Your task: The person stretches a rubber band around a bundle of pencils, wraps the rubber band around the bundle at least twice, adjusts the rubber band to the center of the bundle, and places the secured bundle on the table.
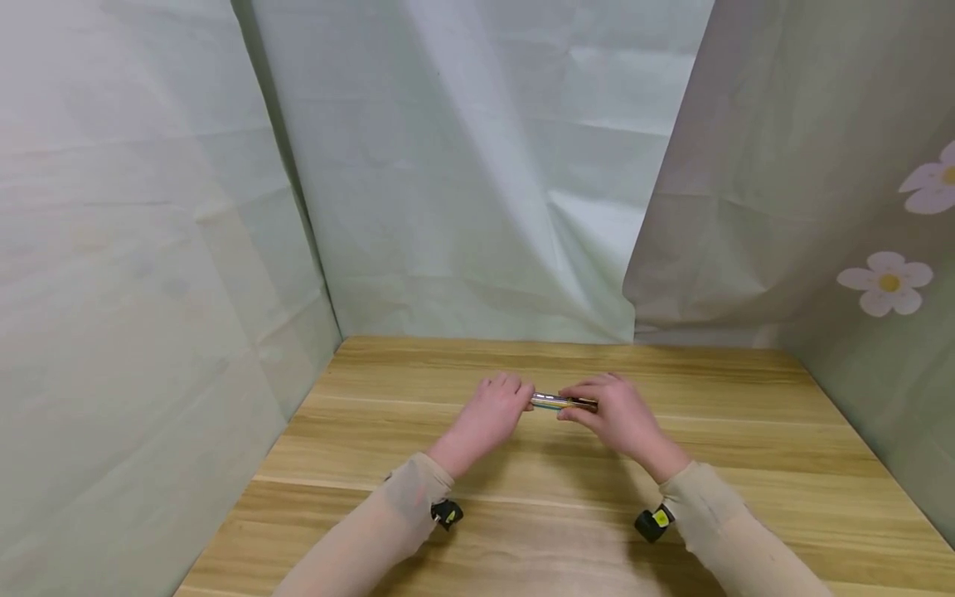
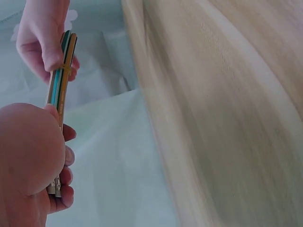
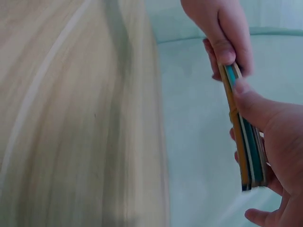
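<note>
A bundle of pencils (image 1: 548,402), orange, teal and pale, is held level above the table between both hands. My left hand (image 1: 492,416) grips one end with the fingers curled round it. In the left wrist view, silvery pencil ends (image 2: 55,188) stick out below that palm. At the other end, my right hand (image 1: 625,416) holds the bundle between thumb and fingers. A yellowish rubber band (image 2: 65,68) circles the pencils beside the right thumb. The right wrist view shows the dark ends (image 3: 251,186) of the bundle; the fingers behind it are partly hidden.
The wood-grain table (image 1: 418,365) spreads beneath both arms. Pale cloth (image 1: 477,207) hangs along its back and sides, with white flowers (image 1: 888,283) printed on the right. Small black devices (image 1: 654,522) are strapped at both wrists over beige sleeves.
</note>
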`<state>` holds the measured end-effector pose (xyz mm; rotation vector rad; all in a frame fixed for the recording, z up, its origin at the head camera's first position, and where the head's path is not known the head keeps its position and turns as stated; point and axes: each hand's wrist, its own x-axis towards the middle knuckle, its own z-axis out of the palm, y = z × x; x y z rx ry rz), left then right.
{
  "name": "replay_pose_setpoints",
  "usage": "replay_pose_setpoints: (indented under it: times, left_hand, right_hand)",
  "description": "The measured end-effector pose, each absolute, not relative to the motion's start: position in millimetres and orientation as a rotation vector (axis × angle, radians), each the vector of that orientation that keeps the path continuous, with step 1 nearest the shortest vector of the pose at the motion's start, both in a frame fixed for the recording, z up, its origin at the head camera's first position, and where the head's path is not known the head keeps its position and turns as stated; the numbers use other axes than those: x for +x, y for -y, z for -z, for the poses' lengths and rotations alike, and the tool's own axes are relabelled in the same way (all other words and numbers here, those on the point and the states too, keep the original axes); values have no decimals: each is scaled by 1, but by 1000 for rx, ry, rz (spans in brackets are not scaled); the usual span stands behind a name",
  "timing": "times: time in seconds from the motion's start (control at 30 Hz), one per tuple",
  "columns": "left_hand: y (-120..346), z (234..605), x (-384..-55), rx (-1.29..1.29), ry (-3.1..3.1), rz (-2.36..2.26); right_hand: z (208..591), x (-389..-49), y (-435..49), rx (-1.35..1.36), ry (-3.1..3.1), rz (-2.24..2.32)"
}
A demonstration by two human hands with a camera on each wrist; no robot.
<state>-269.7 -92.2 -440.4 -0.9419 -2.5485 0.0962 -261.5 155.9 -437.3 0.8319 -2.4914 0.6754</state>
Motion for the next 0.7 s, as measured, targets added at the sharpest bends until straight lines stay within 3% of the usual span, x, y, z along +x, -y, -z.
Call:
replay_pose_setpoints:
  times: [0.17,0.5,0.7]
  left_hand:
    - [96,437,-270,-904,2603,-52]
    - [85,440,-268,-981,2529,-85]
    - [90,444,-269,-926,2617,-43]
  right_hand:
    - [435,-261,-162,734,2532,-670]
    - [432,-261,-156,865,2455,-631]
    - [430,-260,-165,768,2560,-626]
